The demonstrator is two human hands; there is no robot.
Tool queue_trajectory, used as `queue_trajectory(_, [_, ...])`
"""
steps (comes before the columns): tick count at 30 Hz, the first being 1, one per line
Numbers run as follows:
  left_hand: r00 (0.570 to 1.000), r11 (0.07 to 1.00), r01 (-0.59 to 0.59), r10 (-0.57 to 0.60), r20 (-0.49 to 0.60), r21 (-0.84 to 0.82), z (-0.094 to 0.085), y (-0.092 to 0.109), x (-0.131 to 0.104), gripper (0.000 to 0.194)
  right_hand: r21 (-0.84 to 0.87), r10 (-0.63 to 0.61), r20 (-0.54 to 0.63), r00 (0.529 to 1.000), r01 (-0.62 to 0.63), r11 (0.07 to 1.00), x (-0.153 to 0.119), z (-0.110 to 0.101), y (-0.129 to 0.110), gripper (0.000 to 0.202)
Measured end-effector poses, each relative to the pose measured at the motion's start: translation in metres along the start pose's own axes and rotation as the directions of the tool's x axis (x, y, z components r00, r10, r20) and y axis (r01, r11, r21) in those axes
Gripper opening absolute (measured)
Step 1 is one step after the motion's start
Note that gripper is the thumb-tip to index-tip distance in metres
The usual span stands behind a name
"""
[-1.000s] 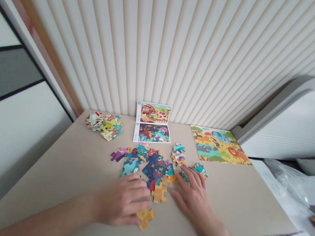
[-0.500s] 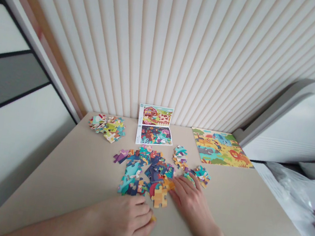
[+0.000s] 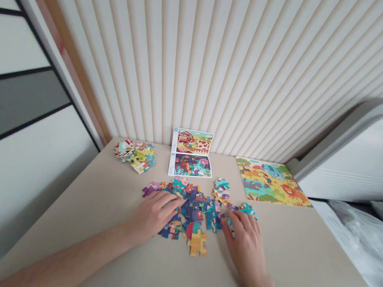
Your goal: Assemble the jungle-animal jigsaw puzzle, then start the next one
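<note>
A beige table [image 3: 98, 226] stands against a white ribbed wall [image 3: 227, 57].

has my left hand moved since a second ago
Yes. The left hand went forward from the table's near edge onto the loose puzzle pieces, toward the picture sheet.

One head-worn camera looks forward and down, close over the table [image 3: 98, 226], facing the wall [image 3: 205, 53].

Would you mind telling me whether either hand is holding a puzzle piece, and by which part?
Neither: the left hand and right hand lie flat on the loose puzzle pieces, gripping nothing.
</note>
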State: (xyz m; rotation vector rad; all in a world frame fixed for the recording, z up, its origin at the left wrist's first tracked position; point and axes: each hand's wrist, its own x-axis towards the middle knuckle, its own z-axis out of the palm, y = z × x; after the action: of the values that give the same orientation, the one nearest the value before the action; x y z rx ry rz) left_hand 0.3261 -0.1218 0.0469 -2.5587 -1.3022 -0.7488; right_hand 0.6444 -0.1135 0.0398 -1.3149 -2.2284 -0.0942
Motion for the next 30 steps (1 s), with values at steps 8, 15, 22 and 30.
queue_trajectory(8, [0.997, 0.996, 0.076, -0.076, -0.006, 0.043, -0.004, -0.02, -0.004, 0.029, 0.137, -0.282, 0.184, 0.942, 0.259, 0.956, -0.026, -0.004, -0.054, 0.036])
queue_trajectory(15, [0.999, 0.998, 0.041, -0.04, 0.036, -0.036, 0.003, -0.024, -0.005, 0.028, 0.111, -0.423, 0.073, 0.903, 0.415, 0.903, -0.018, -0.002, -0.052, 0.013])
queue_trajectory(22, [0.993, 0.992, -0.035, 0.048, 0.112, -0.121, 0.014, -0.013, -0.004, 0.033, 0.107, -0.078, 0.122, 0.99, 0.065, 0.992, 0.035, 0.008, -0.01, 0.017])
queue_trajectory(30, [0.992, 0.993, -0.032, 0.046, 0.119, -0.112, 0.012, -0.015, -0.005, 0.036, -0.039, -0.088, 0.167, 0.982, 0.096, 0.995, 0.08, 0.035, 0.044, 0.036])
